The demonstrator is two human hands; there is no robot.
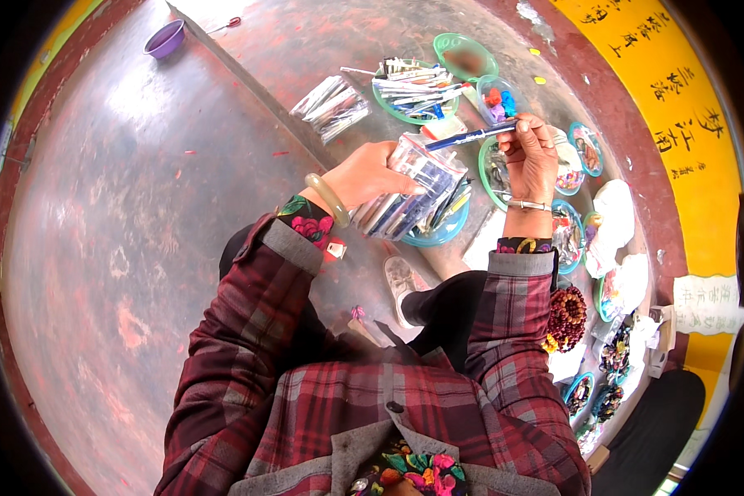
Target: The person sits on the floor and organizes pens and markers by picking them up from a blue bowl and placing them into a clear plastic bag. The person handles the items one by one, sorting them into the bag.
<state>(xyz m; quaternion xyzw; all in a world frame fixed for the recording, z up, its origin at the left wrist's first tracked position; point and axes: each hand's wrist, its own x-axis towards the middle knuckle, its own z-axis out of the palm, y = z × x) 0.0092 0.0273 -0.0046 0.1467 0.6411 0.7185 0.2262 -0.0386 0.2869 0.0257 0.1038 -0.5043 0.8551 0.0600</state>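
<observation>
My left hand [365, 175] grips a clear plastic bag [417, 175] packed with pens, its opening turned toward the right. My right hand [531, 159] pinches one end of a dark blue pen [469, 136]. The pen's other end points left, close to the bag's mouth. Below the bag, partly hidden by it, is a blue basket [440, 238] with more pens. Beyond my hands, a green basket [380, 101] holds a heap of white and blue pens. Left of it, another bundle of pens [331, 109] lies on the floor.
A green bowl [481, 54] and a clear tub [488, 89] with red and blue pieces stand farther back. Several small baskets, white bags [613, 217] and a pile of reddish-brown beads [567, 318] line the right side. A purple bowl [165, 40] sits far left.
</observation>
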